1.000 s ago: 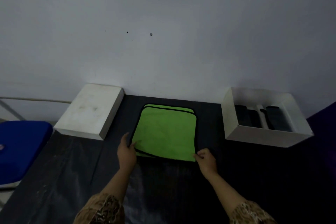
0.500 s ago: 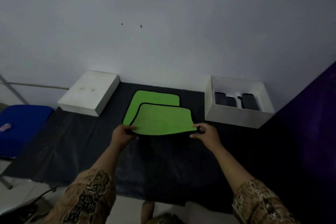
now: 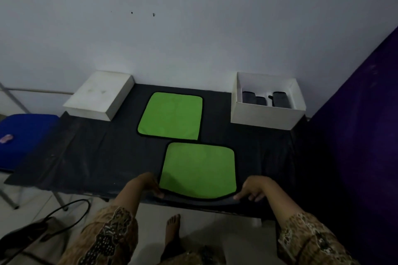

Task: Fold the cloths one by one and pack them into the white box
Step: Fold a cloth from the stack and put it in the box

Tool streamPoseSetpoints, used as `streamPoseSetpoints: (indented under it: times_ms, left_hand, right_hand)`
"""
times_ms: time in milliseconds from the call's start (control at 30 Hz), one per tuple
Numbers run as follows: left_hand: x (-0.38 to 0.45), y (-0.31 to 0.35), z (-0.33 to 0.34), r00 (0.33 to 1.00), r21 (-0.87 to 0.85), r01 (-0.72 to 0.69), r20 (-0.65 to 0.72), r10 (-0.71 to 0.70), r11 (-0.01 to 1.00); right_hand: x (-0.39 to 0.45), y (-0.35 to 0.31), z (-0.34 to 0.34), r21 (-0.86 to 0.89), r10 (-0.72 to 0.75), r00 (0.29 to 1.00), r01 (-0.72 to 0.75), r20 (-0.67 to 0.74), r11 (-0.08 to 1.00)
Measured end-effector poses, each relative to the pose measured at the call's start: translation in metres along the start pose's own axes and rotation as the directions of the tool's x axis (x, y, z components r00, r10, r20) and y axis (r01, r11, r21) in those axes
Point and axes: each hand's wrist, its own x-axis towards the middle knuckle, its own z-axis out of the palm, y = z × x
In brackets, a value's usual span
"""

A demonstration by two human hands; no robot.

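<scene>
Since the earlier frame, the top green cloth (image 3: 199,170) has been drawn off the stack and laid at the counter's (image 3: 86,157) near edge, while the second cloth (image 3: 171,115) is left flat toward the far edge, corners almost touching. In the head view, the left hand (image 3: 144,185) is seen pinching the near-left corner; the right hand (image 3: 253,189) rests at the near-right corner, its grip too blurred to be told. The white box (image 3: 267,114), already holding dark folded cloths, sits at the far right corner. With the hem bowed over the near edge, the cloth could slip floorward, or a skewed fold could result.
</scene>
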Motion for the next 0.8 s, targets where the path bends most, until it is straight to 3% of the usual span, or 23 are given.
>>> streamPoseSetpoints:
  times_ms: [133,233,333,467,667,733,800]
  left_hand:
    - [0.007,0.010,-0.008,0.980,-0.174,-0.088,-0.193,0.054,0.981]
    - [0.014,0.021,-0.023,0.925,-0.176,-0.205,-0.357,0.131,0.963]
    - [0.027,0.033,-0.036,0.848,-0.213,-0.328,-0.496,0.188,0.920]
    - [0.053,0.049,-0.049,0.803,-0.260,-0.382,-0.568,0.179,0.887]
    - [0.101,0.058,-0.058,0.819,-0.319,-0.370,-0.555,0.144,0.873]
    - [0.113,0.057,-0.055,0.817,-0.278,-0.356,-0.556,0.152,0.892]
    - [0.122,0.051,-0.048,0.770,-0.130,-0.316,-0.614,0.174,0.940]
  right_hand:
    - [0.004,0.001,-0.008,0.206,-0.106,0.972,0.150,-0.212,0.967]
    - [0.011,-0.002,-0.017,0.349,-0.163,0.878,0.341,-0.450,0.873]
    - [0.023,-0.011,-0.024,0.411,-0.121,0.803,0.420,-0.583,0.809]
    - [0.046,-0.024,-0.036,0.467,-0.051,0.759,0.450,-0.649,0.761]
    - [0.088,-0.029,-0.054,0.472,0.008,0.771,0.382,-0.637,0.795]
    - [0.100,-0.030,-0.057,0.487,0.037,0.769,0.367,-0.638,0.793]
    - [0.103,-0.036,-0.054,0.491,0.070,0.752,0.355,-0.656,0.796]
